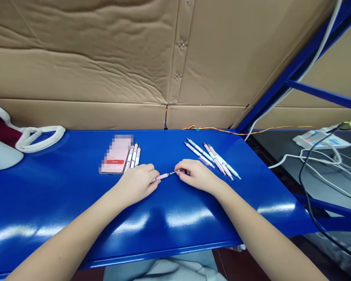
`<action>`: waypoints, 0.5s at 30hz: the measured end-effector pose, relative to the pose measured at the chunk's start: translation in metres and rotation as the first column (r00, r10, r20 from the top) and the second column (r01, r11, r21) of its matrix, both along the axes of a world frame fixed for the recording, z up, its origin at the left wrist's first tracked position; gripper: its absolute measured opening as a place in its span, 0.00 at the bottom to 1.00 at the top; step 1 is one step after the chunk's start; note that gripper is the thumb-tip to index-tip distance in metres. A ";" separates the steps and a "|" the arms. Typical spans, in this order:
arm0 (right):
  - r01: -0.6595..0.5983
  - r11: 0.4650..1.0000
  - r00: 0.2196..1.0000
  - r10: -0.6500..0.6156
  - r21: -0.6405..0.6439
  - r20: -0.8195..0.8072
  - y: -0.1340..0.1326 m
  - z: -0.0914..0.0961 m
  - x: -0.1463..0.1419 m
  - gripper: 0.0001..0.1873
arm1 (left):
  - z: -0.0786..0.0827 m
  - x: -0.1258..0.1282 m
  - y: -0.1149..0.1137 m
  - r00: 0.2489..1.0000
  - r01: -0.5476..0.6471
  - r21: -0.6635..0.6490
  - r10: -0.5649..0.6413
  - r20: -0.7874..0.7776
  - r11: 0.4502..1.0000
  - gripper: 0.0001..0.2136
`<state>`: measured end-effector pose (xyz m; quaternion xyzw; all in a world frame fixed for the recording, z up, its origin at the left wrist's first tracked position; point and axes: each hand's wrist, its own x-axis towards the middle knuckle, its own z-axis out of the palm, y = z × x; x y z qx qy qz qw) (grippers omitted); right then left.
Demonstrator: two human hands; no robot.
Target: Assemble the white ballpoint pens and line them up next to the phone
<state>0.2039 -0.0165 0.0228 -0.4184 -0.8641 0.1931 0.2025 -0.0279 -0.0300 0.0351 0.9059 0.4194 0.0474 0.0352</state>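
Note:
My left hand (140, 181) is closed round a pink and white pen barrel (163, 176) above the blue table. A thin pen refill (172, 172) sticks out of the barrel's right end. My right hand (199, 175) pinches the far end of that refill; its fingers partly hide a small dark tip there. Just beyond my left hand, several pink and white pens (133, 154) lie beside a phone (115, 156) with a pink screen. To the right of my right hand lies a loose group of pastel pens (215, 158), some pink, some greenish.
The glossy blue table (76, 207) ends at a brown padded wall (105, 70). White straps (41, 138) and a pale rounded object (2, 152) sit at the left. A blue frame post (280, 74), white cables (324, 156) and a black cable (305, 191) are at the right.

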 end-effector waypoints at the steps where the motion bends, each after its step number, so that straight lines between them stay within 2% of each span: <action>1: 0.007 1.000 1.000 -0.007 0.001 0.002 0.000 -0.001 0.001 0.08 | 0.000 0.000 0.000 1.000 0.000 -0.008 0.000 -0.004 1.000 0.11; 11: 0.030 0.999 1.000 -0.030 0.043 -0.002 0.005 -0.001 0.007 0.08 | 0.007 -0.003 0.001 0.999 -0.009 -0.033 0.008 -0.033 0.999 0.08; 15: 0.001 1.000 0.997 -0.002 -0.013 -0.077 0.000 -0.001 -0.004 0.08 | 0.006 -0.001 -0.002 0.998 0.004 -0.071 0.000 0.058 0.997 0.10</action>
